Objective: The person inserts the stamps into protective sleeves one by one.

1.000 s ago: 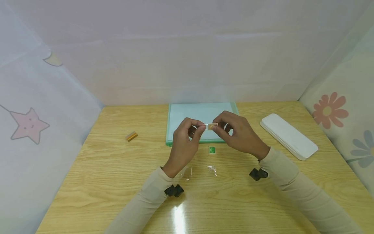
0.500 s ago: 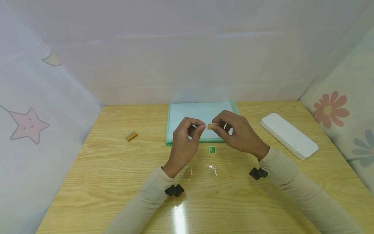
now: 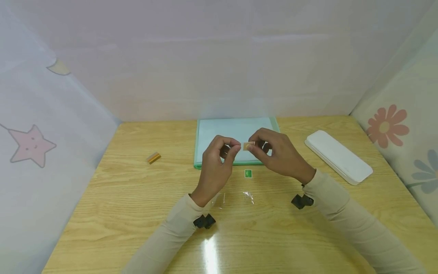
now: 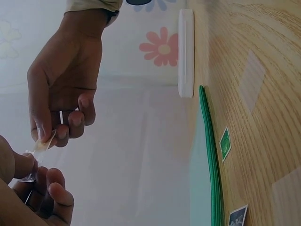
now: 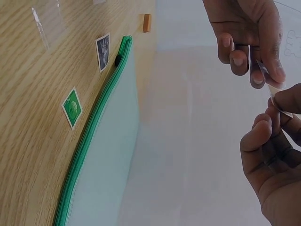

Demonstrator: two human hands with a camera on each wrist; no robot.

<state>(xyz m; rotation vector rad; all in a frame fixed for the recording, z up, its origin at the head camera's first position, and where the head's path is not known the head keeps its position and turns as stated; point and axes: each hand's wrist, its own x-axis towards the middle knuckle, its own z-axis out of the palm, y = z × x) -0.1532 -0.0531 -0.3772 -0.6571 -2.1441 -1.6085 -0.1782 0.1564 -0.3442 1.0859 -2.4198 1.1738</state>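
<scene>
Above the near edge of a green zip pouch [image 3: 236, 131], my right hand [image 3: 253, 147] pinches a small tan stamp [image 3: 248, 145] between thumb and fingers. Just to its left, my left hand [image 3: 234, 147] has its fingertips curled together, pinching what looks like a thin clear sleeve [image 4: 29, 177]. In the left wrist view the tan stamp [image 4: 45, 142] shows under the right hand's fingertips [image 4: 41, 134]. The right wrist view shows the left hand [image 5: 263, 66] above and the right hand [image 5: 282, 102] below, a small gap apart.
A green stamp [image 3: 248, 173] lies on the wooden table [image 3: 137, 213] below the hands, with two clear sleeves [image 3: 248, 197] nearer me. A black-and-white stamp [image 5: 102, 52] lies by the pouch edge. A white case [image 3: 337, 156] sits at right, an orange block [image 3: 154, 157] at left.
My left fingertips, which touched the tan stamp a second ago, have drawn slightly left of it. Both hands have risen a little; the right hand keeps the stamp.
</scene>
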